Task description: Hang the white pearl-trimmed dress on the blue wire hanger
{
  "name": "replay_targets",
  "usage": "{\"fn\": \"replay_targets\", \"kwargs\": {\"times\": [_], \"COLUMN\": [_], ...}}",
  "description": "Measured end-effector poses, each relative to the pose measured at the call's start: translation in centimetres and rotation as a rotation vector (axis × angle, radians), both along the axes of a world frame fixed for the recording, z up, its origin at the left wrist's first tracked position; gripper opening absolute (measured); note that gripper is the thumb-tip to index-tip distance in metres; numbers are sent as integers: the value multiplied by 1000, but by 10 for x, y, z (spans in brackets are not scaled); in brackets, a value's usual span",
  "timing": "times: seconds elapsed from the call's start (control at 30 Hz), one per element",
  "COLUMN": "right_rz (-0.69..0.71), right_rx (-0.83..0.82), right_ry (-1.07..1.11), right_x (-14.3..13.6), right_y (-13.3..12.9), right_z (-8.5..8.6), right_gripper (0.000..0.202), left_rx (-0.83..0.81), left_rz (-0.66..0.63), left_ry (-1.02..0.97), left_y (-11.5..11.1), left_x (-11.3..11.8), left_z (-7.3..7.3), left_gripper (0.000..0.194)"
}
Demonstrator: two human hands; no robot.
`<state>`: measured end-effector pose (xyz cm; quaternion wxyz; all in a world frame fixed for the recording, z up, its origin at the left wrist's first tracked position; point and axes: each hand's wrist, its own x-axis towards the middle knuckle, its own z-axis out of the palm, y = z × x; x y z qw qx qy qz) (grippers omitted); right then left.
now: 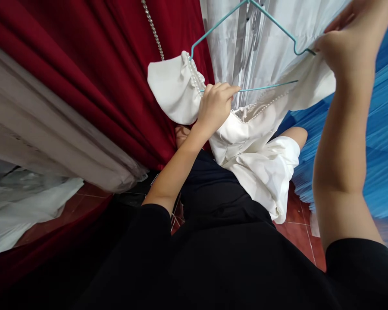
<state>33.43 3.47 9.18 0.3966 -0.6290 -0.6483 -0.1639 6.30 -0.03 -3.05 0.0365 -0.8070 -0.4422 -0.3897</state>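
Note:
A white dress [245, 137] with pearl trim hangs partly on a thin teal hanger [223, 19]. One puffed sleeve [173, 86] drapes at the hanger's left end. My left hand [215, 105] is closed on the hanger's lower bar and the dress's edge beside that sleeve. At the upper right, my right hand [345, 38] is closed round the other sleeve, close to the hanger's right end. Its fingertips are partly hidden behind the hand. The skirt is bunched over my lap.
A red curtain [116, 86] hangs at the left, with pale sheer fabric [51, 116] beside it. White fabric and metal poles [248, 47] stand behind the hanger. Blue tulle [384, 150] fills the right side. Red tiles [299, 219] show below.

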Motion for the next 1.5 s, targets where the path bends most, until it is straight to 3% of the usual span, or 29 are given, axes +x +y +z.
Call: {"fn": "replay_targets", "kwargs": {"times": [0.07, 0.13, 0.27, 0.33, 0.4, 0.47, 0.53, 0.6, 0.67, 0.73, 0.8, 0.87, 0.97, 1.13, 1.23, 1.3, 1.37, 1.4, 1.47, 1.5], "right_rz": [82, 243, 530, 634, 665, 612, 550, 529, 529, 512, 474, 444, 423, 452, 475, 475, 482, 489, 498, 499], "right_rx": [88, 192, 452, 344, 123, -26, -58, -38, -11, 13, 30, 38, 40, 26, 20, 19, 1, -13, -42, -51], "right_ry": [-8, 34, 27, -66, -121, -117, -64, 6, 18, -28, -74, -99, -113, -120, -98, -95, -84, -70, -36, -21], "right_x": [-25, -47, -83, -94, -101, -102, -100, -98, -99, -103, -107, -109, -105, -93, -90, -90, -92, -93, -97, -98], "right_y": [5, 4, -16, -25, -26, -24, -22, -25, -32, -39, -42, -42, -38, -35, -33, -34, -36, -37, -39, -39], "right_z": [2, -5, -42, -67, -91, -112, -124, -128, -126, -124, -123, -123, -122, -114, -110, -109, -109, -109, -110, -110], "right_gripper": [7, 15, 31, 31, 23, 15, 20, 23, 23, 23, 22, 21, 21, 20, 18, 18, 18, 18, 19, 20], "left_rx": [32, 58, 61, 47, 23, -10, 4, 118, 300, 440, 468, 423, 372, 473, 593, 503, 316, 230, 174, 134], "left_rz": [2, 6, 2, -27, -50, -91, -118, -85, 35, 192, 294, 292, 224, 31, 166, 281, 412, 471, 442, 334], "left_ry": [14, -2, -49, -55, -61, -50, -52, -79, -127, -181, -231, -257, -233, -133, -143, -166, -179, -180, -157, -111], "left_y": [3, 7, 11, 12, 13, 13, 12, 8, 4, 1, 3, 10, 27, 59, 71, 75, 71, 66, 48, 37], "left_x": [-2, -3, -6, -7, -7, -7, -7, -8, -12, -18, -27, -38, -54, -94, -138, -165, -178, -177, -161, -148], "left_z": [-2, -4, -7, -6, -6, -6, -4, -1, 3, 5, 5, 4, 10, 45, 57, 50, 28, 14, -16, -27], "left_gripper": [41, 38, 34, 32, 32, 31, 32, 27, 26, 50, 68, 65, 40, 36, 23, 14, 2, 6, 10, 14]}}
